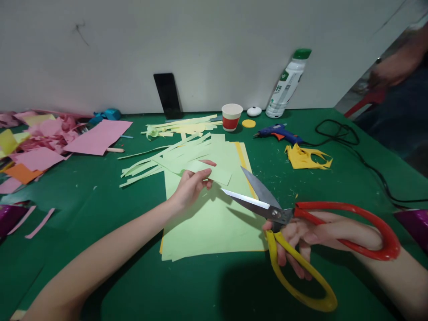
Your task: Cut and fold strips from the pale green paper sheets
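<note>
A pale green paper strip [219, 174] is pinched between the thumb and fingers of my left hand [194, 180], above a stack of pale green sheets [207, 223]. In my right hand [297, 238] is a large pair of scissors [276, 214] with one red and one yellow handle loop. The blades are spread apart, and their tips point toward the strip's right end without touching it. Cut pale green strips [147, 165] lie fanned out beyond my left hand. Some yellow paper shows under the stack's edges.
A paper cup [231, 117], a blue glue gun [281, 133] with its black cord, and a yellow paper scrap [306, 157] are at the back. A phone [167, 96] and a bottle [289, 84] lean on the wall. Pink paper [100, 137] lies left. Another person's hand [391, 67] appears far right.
</note>
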Tool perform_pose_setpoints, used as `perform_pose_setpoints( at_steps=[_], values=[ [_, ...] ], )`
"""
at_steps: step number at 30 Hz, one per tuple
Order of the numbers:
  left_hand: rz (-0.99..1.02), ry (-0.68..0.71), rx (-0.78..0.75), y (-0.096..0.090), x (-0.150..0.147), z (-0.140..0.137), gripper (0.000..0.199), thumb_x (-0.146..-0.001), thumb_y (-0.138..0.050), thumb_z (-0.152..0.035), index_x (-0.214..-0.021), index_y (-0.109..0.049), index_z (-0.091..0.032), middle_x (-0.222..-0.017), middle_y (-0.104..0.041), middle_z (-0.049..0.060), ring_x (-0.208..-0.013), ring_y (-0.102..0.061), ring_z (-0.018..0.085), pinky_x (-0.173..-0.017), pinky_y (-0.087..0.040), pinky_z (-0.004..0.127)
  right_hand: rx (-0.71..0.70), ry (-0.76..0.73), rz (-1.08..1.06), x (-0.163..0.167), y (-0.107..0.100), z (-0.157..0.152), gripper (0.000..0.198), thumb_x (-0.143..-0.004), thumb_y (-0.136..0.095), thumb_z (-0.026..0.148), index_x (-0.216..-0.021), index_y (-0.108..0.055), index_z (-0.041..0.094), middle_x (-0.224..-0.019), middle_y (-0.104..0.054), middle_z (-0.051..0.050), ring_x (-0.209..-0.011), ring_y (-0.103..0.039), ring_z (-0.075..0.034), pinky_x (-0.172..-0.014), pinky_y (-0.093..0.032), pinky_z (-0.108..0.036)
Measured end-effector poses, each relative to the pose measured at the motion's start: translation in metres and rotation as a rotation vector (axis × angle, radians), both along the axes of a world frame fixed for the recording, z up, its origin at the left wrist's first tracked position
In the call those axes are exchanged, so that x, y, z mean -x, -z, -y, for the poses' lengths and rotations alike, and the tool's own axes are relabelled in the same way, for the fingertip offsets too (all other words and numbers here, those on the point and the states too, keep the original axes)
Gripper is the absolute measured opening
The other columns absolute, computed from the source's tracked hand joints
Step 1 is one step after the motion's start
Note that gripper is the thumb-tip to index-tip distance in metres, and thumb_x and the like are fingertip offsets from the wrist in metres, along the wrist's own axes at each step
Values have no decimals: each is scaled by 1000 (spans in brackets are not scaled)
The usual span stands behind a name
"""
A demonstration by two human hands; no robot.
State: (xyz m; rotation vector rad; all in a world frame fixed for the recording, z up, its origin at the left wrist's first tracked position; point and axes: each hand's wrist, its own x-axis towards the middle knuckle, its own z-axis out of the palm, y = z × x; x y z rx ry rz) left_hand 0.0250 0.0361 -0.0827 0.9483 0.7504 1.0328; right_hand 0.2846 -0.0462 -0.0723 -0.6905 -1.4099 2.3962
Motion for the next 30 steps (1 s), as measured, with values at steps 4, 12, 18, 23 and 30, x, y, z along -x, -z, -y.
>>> perform_pose_setpoints(
  at_steps=[4, 12, 18, 23, 30],
  values=[
    [1, 24, -27, 3, 1, 0, 8, -73, -59, -19, -77, -65, -19, -66, -53, -2, -46, -42, 4, -48, -37, 20, 28, 13, -27, -2, 4, 0, 39, -80, -41, 20, -116, -50, 8, -101, -62, -19, -79, -65, -23, -63, -51, -30],
    [-17, 64, -45, 5, 1, 3, 6, -71, -61, -21, -75, -65, -18, -77, -55, 0, -49, -44, 4, -49, -39, 20, 85, 52, -90, -1, 10, -1, 43, -80, -43, 21, -122, -46, 11, -101, -62, -17, -79, -65, -23, -62, -52, -30],
    [-18, 156, -58, 7, -3, 10, 7, -73, -60, -21, -77, -65, -18, -80, -54, 2, -60, -48, 9, -51, -42, 20, 56, 63, -40, 1, 8, 0, 43, -82, -42, 23, -123, -44, 12, -102, -61, -18, -81, -64, -24, -65, -50, -33],
    [-48, 213, -40, 4, -5, 15, 11, -73, -60, -25, -80, -63, -18, -68, -48, 0, -55, -46, 9, -52, -42, 22, 58, 33, -17, 8, 4, -1, 48, -81, -46, 31, -127, -39, 17, -98, -60, -14, -82, -63, -25, -66, -48, -34],
    [-21, 275, -73, -2, -9, 24, 9, -73, -60, -26, -76, -59, -18, -81, -51, 2, -73, -48, 12, -60, -43, 21, 26, 54, -10, 17, 7, 2, 55, -82, -48, 41, -130, -34, 18, -97, -58, -12, -87, -59, -23, -73, -44, -34]
  ],
)
